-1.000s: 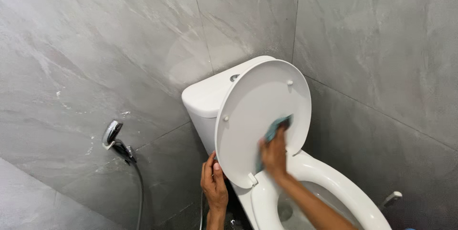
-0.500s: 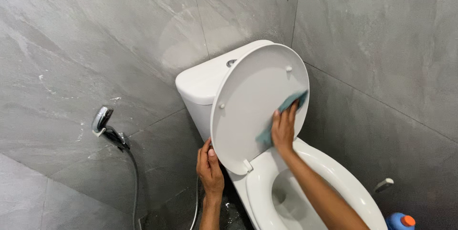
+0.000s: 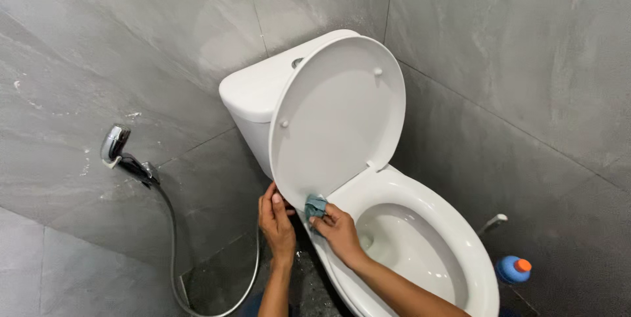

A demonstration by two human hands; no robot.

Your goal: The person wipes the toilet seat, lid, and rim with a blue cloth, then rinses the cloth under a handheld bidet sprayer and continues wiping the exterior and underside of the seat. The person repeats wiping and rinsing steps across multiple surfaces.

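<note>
A white toilet stands in a grey-tiled corner, its round lid (image 3: 338, 113) raised and leaning toward the cistern (image 3: 263, 90). My left hand (image 3: 276, 218) grips the lid's lower left edge from behind. My right hand (image 3: 336, 228) holds a small teal cloth (image 3: 315, 206) bunched against the lid's bottom edge, near the hinge. The seat (image 3: 453, 225) is down and the bowl is open below it.
A chrome hand sprayer (image 3: 117, 145) hangs on the left wall, its hose (image 3: 172, 251) looping down to the floor. A blue bottle with an orange cap (image 3: 514, 269) stands on the floor at the right, beside a small wall valve (image 3: 493, 222).
My right hand has swept the cloth from the lid's upper right down to its bottom edge. The view has tilted lower, and the blue bottle shows more fully. The left hand stays on the lid.
</note>
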